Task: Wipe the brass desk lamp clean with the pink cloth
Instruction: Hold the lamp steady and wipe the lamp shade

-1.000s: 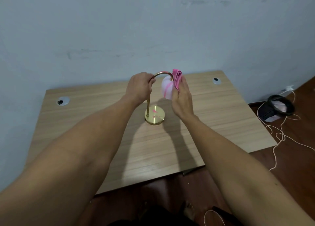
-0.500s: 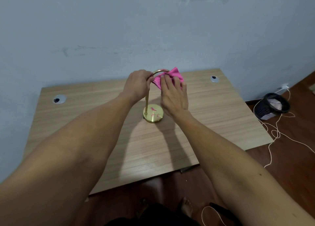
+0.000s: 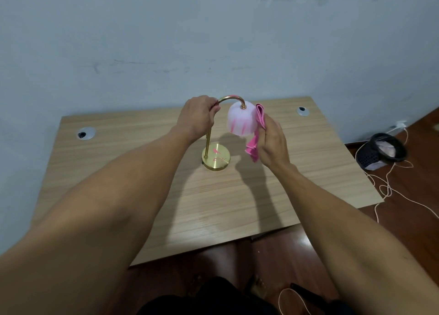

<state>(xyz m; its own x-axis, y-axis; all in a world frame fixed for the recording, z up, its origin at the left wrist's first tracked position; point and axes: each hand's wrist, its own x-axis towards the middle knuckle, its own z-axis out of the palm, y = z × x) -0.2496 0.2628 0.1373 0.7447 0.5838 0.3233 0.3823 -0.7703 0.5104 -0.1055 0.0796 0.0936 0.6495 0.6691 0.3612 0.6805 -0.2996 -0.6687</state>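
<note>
A brass desk lamp (image 3: 216, 159) stands on the wooden desk (image 3: 142, 167), with a round gold base, a thin stem and a curved neck. Its white shade with pink streaks (image 3: 241, 121) hangs from the neck. My left hand (image 3: 198, 117) grips the top of the stem where the curve begins. My right hand (image 3: 272, 141) holds the folded pink cloth (image 3: 255, 134) against the right side of the shade. Part of the cloth hangs below the shade.
The desk stands against a pale blue wall, with a cable grommet at the back left (image 3: 86, 133) and back right (image 3: 302, 110). On the floor to the right lie a black basket (image 3: 380, 151) and a loose white cord (image 3: 389, 191).
My right hand has moved the cloth from the top of the lamp's neck and shade down to the shade's right side. The shade shows again. My left hand stays on the stem.
</note>
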